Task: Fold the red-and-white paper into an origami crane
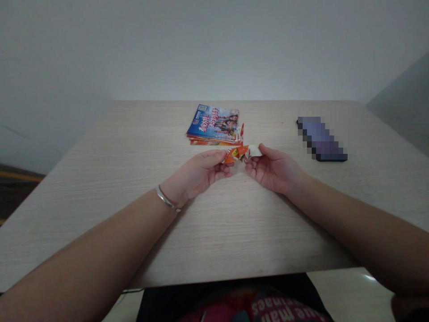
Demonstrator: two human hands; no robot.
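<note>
Between my two hands is a folded piece of printed paper (pixel 238 153), orange on the left part and white at the right end, with a thin point sticking up. My left hand (pixel 209 169) pinches its orange end between thumb and fingers. The white end is gripped by the thumb and fingers of my right hand (pixel 273 167). The folds in the middle are too small to make out. Just beyond the paper lies a stack of printed leaflets (pixel 214 123), the top one blue with a castle picture and a QR code.
A dark phone (pixel 321 138), its screen blurred out, lies on the right side of the pale wood-grain table (pixel 134 129). A plain wall (pixel 214 49) stands behind the table's far edge. The table's near edge runs above my lap.
</note>
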